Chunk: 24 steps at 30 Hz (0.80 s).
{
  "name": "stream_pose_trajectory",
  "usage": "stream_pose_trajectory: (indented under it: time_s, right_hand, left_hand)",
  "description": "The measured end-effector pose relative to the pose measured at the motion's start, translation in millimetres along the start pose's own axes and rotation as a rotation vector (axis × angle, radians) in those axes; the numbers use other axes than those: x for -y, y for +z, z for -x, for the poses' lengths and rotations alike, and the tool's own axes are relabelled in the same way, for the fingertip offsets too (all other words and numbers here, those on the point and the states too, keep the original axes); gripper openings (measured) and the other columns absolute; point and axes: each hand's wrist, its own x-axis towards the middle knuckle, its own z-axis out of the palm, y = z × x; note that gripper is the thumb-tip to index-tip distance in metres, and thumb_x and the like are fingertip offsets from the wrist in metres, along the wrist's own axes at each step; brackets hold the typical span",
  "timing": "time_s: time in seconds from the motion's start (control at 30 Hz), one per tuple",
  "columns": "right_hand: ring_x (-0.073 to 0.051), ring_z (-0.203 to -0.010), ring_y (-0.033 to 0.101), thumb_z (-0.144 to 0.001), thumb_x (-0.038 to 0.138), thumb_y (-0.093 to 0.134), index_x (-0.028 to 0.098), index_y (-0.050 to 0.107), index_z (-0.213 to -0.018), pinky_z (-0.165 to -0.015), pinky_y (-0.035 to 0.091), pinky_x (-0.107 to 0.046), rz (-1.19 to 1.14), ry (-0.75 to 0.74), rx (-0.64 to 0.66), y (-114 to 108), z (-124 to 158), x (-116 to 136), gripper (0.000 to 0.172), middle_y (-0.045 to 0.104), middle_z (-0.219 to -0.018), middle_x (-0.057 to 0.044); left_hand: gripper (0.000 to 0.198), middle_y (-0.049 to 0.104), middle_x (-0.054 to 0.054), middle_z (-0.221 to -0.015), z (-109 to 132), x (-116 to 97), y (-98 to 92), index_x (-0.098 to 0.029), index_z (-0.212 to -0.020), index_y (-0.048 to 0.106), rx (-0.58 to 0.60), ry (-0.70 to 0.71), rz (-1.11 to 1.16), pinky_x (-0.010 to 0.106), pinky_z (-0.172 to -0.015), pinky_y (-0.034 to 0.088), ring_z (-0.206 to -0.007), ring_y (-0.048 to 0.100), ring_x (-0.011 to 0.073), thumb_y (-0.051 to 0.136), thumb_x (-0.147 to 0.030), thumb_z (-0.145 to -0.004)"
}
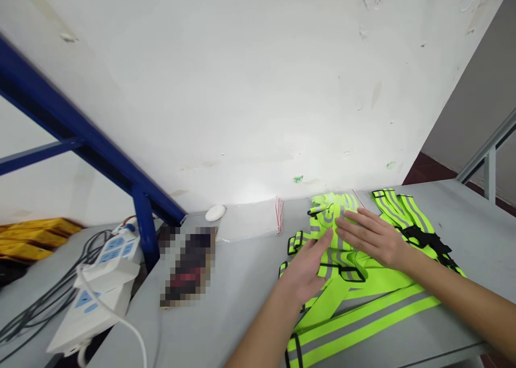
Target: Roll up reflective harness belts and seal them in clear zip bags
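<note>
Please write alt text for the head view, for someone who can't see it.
A person's left hand and right hand reach over neon yellow-green straps with gray stripes and black buckles, heaped on a gray table. To the left lie clear plastic packaging and a white oval object, with a scuffed white wall behind.

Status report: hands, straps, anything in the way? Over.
Left hand at the neon straps; right hand outstretched over them. Straps piled, overlapping. Plastic bags left of the pile, not blocking.
</note>
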Motion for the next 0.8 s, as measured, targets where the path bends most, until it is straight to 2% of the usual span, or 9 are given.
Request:
stream_pose_trajectory:
  time_s: [0.1, 0.17, 0.27, 0.33, 0.4, 0.5, 0.57, 0.67, 0.8]
  right_hand:
    - [-0.020, -0.140, 0.035, -0.094, 0.007, 0.037, 0.016, 0.039, -0.144, -0.115, 0.032, -0.048, -0.033, -0.019, 0.015, -2, -1, 7, 0.051, 0.058, -0.136, -0.010]
    - [-0.024, -0.142, 0.032, -0.089, 0.009, 0.040, 0.017, 0.040, -0.142, -0.113, 0.033, -0.051, -0.150, 0.050, 0.003, -7, -3, 14, 0.054, 0.051, -0.142, -0.013]
    - [-0.031, -0.143, 0.027, -0.088, 0.022, 0.048, 0.020, 0.037, -0.142, -0.109, 0.037, -0.054, -0.394, 0.350, -0.072, -19, -10, 22, 0.055, 0.030, -0.155, -0.016]
    - [-0.032, -0.139, 0.035, -0.088, 0.031, 0.056, 0.025, 0.030, -0.145, -0.104, 0.044, -0.051, -0.526, 0.601, -0.119, -30, -18, 21, 0.063, 0.027, -0.156, -0.015]
    - [-0.031, -0.125, 0.054, -0.085, 0.035, 0.063, 0.029, 0.032, -0.146, -0.090, 0.054, -0.046, -0.679, 0.721, 0.016, -39, -27, 16, 0.069, 0.043, -0.148, -0.014]
    - [-0.027, -0.105, 0.066, -0.083, 0.032, 0.067, 0.031, 0.053, -0.134, -0.080, 0.057, -0.039, -0.850, 0.685, 0.311, -46, -36, 7, 0.052, 0.065, -0.124, -0.006]
    - [-0.026, -0.100, 0.068, -0.083, 0.027, 0.065, 0.029, 0.059, -0.127, -0.081, 0.057, -0.038, -0.799, 0.697, 0.296, -44, -36, 7, 0.044, 0.070, -0.116, -0.004]
    - [-0.026, -0.098, 0.069, -0.079, 0.011, 0.056, 0.026, 0.057, -0.128, -0.075, 0.058, -0.037, -0.528, 0.703, 0.180, -32, -30, 15, 0.051, 0.070, -0.117, -0.005]
    - [-0.024, -0.107, 0.066, -0.072, -0.004, 0.045, 0.022, 0.054, -0.131, -0.078, 0.058, -0.035, -0.118, 0.487, 0.086, -11, -25, 28, 0.065, 0.066, -0.126, -0.006]
  left_hand:
    - [0.046, 0.064, 0.008, -0.124, 2, -4, 6.6, -0.027, -0.106, 0.064, 0.000, -0.030, -0.032, 0.048, -0.096, 0.043, -0.125, 0.051, 0.0331, 0.079, -0.048, -0.068]
    - [0.043, 0.066, 0.007, -0.122, 5, -8, 9.6, -0.028, -0.105, 0.065, 0.029, -0.008, -0.028, 0.049, -0.097, 0.042, -0.125, 0.051, 0.0320, 0.079, -0.047, -0.069]
    - [0.034, 0.071, 0.007, -0.110, 10, -14, 12.1, -0.024, -0.096, 0.069, 0.062, 0.058, -0.027, 0.045, -0.096, 0.043, -0.117, 0.057, 0.0309, 0.082, -0.038, -0.068]
    - [0.028, 0.073, 0.007, -0.103, 13, -15, 13.4, -0.022, -0.090, 0.072, 0.129, 0.130, -0.052, 0.041, -0.096, 0.044, -0.112, 0.061, 0.0292, 0.083, -0.032, -0.067]
    - [0.027, 0.074, 0.007, -0.097, 14, -14, 14.4, -0.020, -0.088, 0.074, 0.215, 0.193, -0.087, 0.038, -0.095, 0.044, -0.106, 0.063, 0.0277, 0.084, -0.027, -0.065]
    - [0.027, 0.074, 0.005, -0.090, 12, -10, 13.9, -0.019, -0.087, 0.073, 0.235, 0.186, -0.112, 0.037, -0.090, 0.047, -0.097, 0.065, 0.0256, 0.083, -0.019, -0.062]
    - [0.023, 0.072, 0.003, -0.085, 9, -9, 12.3, -0.018, -0.084, 0.071, 0.195, 0.125, -0.049, 0.037, -0.085, 0.049, -0.087, 0.066, 0.0232, 0.077, -0.013, -0.062]
    - [0.019, 0.070, 0.004, -0.080, 4, -11, 10.6, -0.016, -0.083, 0.068, 0.227, 0.026, 0.203, 0.041, -0.080, 0.053, -0.077, 0.066, 0.0223, 0.063, -0.014, -0.064]
    - [0.031, 0.070, 0.013, -0.096, 4, -20, 13.3, -0.011, -0.100, 0.066, 0.276, 0.023, 0.510, 0.048, -0.086, 0.053, -0.089, 0.067, 0.0268, 0.051, -0.026, -0.076]
